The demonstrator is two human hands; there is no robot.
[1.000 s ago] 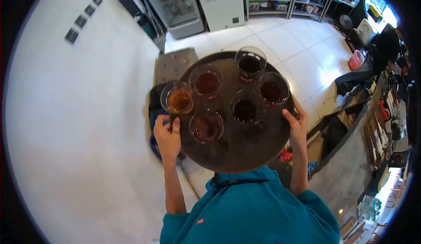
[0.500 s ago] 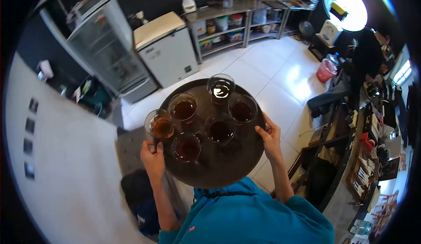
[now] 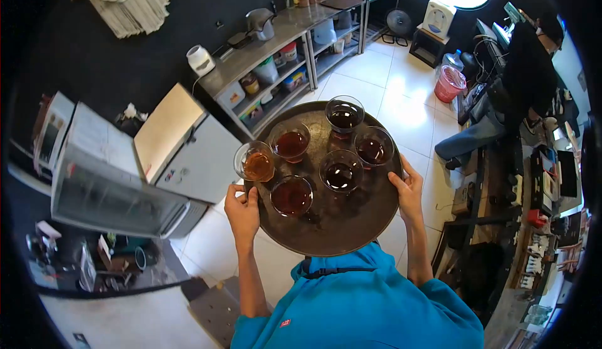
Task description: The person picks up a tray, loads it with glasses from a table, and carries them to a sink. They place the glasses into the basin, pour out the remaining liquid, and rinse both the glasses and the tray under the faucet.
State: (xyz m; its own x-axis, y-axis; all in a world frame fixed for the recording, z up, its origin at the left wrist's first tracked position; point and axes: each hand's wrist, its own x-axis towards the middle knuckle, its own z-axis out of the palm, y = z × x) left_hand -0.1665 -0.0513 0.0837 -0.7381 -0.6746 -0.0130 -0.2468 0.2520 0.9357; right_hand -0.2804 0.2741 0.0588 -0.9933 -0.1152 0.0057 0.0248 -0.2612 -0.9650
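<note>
Carried level: round tray with six glasses, left hand grip clamped at nine o'clock, right hand at three.

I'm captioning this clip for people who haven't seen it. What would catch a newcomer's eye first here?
First, the round dark tray in the middle of the view, gripped at its rim by the left hand and the right hand. On it stand six glasses of brown drink, the one nearest the left hand paler than the rest. Beyond lie a white tiled floor, a white chest freezer at left and a red bucket at upper right.
</note>
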